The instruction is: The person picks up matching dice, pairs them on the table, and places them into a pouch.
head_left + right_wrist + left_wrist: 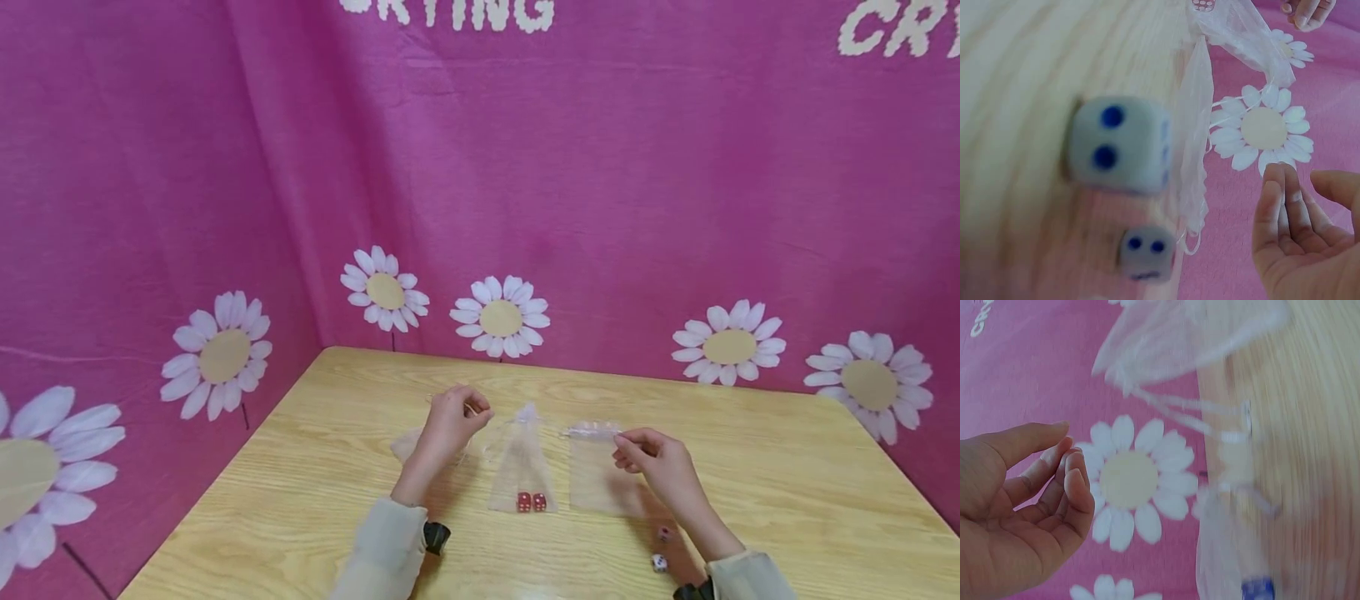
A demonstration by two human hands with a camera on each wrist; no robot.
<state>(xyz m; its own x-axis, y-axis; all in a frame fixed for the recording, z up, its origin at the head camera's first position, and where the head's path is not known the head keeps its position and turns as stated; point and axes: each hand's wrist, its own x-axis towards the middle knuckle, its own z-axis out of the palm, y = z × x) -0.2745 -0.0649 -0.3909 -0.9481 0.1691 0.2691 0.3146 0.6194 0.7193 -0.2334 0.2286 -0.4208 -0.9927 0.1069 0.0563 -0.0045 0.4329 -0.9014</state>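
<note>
My left hand (453, 421) hovers over the left sheer drawstring pouch (406, 444), its fingers loosely bent, nothing visible between thumb and fingertips. That pouch is partly hidden by the hand; in the left wrist view a blue cube-like object (1257, 589) shows at it, blurred. Beside it lies the middle pouch (522, 462), gathered at its neck, with two red dice (532, 502) inside. My right hand (660, 467) is by the upper right corner of the right pouch (596, 475), which lies flat. In the right wrist view its thumb and fingers are apart, holding nothing.
Two white dice with blue dots, one nearer (1116, 144) and one farther (1147, 253), lie on the wooden table (247, 517) below my right hand. A pink cloth (600, 208) with printed daisies stands behind the table and along its left side.
</note>
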